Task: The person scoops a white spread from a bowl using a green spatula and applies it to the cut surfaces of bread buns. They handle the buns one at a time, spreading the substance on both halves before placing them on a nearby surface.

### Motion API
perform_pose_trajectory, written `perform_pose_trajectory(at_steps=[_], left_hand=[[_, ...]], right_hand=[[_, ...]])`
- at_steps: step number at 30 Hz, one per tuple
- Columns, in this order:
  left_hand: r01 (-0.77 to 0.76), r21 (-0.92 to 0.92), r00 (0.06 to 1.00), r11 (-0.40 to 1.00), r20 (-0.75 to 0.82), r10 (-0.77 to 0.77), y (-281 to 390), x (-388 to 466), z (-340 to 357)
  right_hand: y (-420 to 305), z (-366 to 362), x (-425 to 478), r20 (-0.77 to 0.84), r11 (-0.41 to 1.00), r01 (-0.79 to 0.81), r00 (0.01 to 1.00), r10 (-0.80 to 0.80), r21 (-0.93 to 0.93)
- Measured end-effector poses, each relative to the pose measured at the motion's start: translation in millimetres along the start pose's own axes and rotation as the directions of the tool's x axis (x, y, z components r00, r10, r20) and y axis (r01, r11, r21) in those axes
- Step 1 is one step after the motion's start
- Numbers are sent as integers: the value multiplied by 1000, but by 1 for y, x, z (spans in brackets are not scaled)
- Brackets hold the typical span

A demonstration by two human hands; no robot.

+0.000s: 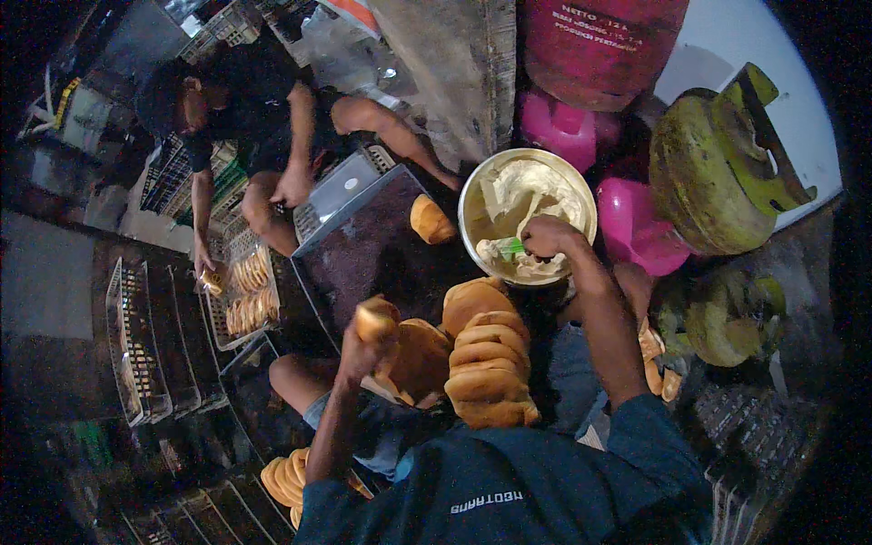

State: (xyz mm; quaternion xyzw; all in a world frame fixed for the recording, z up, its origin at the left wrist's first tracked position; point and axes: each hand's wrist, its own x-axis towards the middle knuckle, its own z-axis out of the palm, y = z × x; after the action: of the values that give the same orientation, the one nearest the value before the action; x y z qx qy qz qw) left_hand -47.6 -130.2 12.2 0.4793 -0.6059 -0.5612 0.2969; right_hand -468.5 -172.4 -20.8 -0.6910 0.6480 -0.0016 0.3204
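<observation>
My left hand [359, 354] grips a bread bun [376, 323], blurred by motion, above the near edge of a dark low table [364, 255]. Inside a round metal bowl [470, 178] to the right, my right hand [553, 240] is closed around a spatula with a green part [509, 246]. Its end is loaded with pale cream [528, 187], which partly fills the bowl. Just in front of my body, several golden buns [487, 361] are stacked in a leaning row. Flatter brown bread [419, 354] lies beside them, and a single bun [432, 220] rests farther back.
Across the table, a co-worker's hand [204, 262] holds a wrapped item over a plastic crate [216, 327] of packed buns. Green gas cylinders [708, 170] and a pink cylinder [599, 68] stand to the right. More buns [286, 477] lie by my left elbow.
</observation>
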Motion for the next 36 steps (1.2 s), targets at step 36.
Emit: perform_pose_trajectory(at_steps=[36], left_hand=[[43,-915,958,400,-77,-278,-32,89,38]], right_hand=[[-93,32,-14,-456,797,414,661,-595,-439]])
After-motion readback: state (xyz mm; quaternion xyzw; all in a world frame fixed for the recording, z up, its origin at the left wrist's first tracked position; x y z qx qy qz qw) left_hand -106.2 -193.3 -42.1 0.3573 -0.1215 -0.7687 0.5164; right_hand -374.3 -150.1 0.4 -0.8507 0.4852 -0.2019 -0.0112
